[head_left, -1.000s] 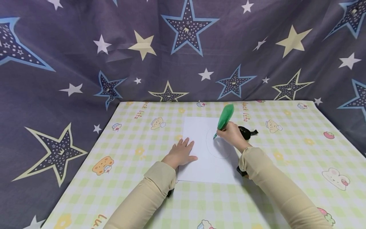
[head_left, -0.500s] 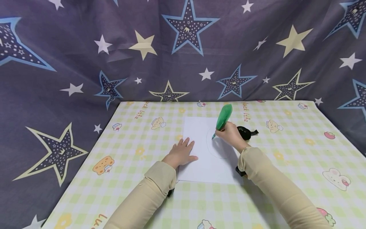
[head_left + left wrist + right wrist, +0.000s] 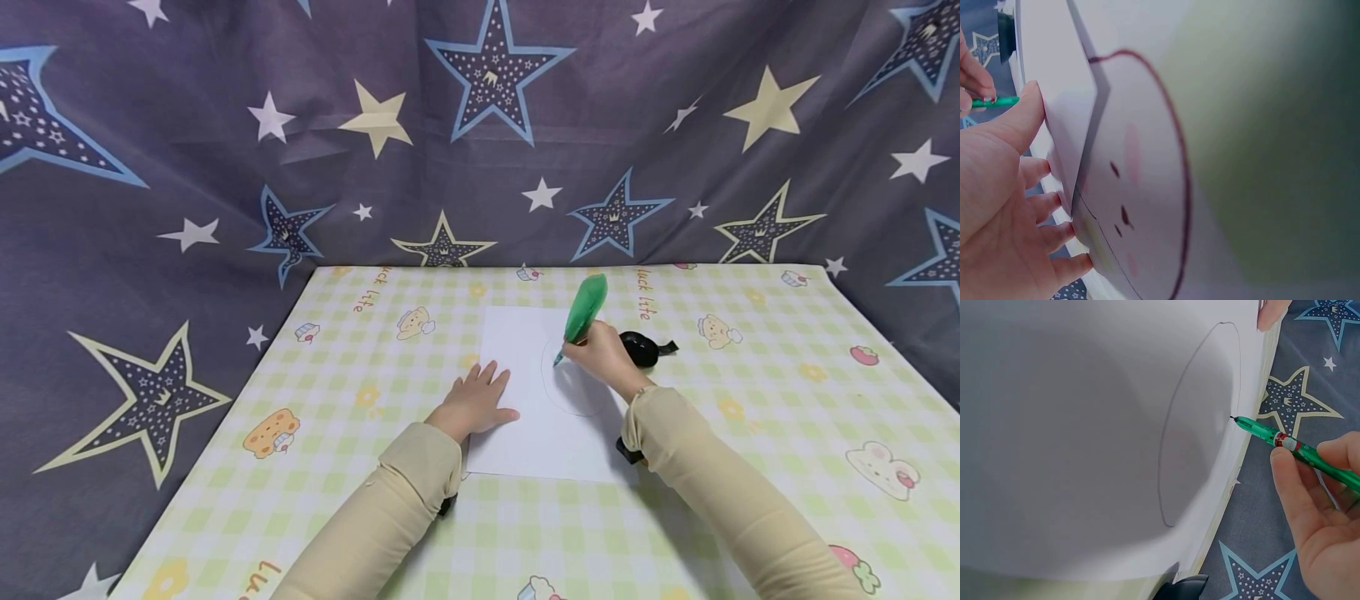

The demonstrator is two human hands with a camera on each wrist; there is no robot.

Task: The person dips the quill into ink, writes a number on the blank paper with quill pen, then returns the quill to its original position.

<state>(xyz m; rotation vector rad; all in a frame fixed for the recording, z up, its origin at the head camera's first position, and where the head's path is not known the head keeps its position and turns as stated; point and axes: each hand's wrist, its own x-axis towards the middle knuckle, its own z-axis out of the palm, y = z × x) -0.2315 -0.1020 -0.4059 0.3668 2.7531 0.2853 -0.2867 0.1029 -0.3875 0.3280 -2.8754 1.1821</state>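
A white sheet of paper (image 3: 517,450) lies on the table, with a thin drawn circle (image 3: 1161,456) on it. My left hand (image 3: 472,402) rests flat on the paper's left edge, fingers spread. My right hand (image 3: 603,354) pinches a green pen (image 3: 1257,429) between thumb and fingers. A large green rounded topper (image 3: 587,304) rises from the pen's upper end. The pen tip points down inside the circle, close to its left line in the head view; whether it touches the paper I cannot tell. Part of the circle is hidden behind the right hand.
A black rounded object (image 3: 640,348) with a short tab lies just beyond the right hand. The tablecloth (image 3: 360,350) is green checked with printed cartoons. Behind the table hangs a dark curtain (image 3: 465,183) with stars.
My right hand and the pen have shifted slightly to the left, and the topper has moved with them. The left hand and the paper have stayed in place.
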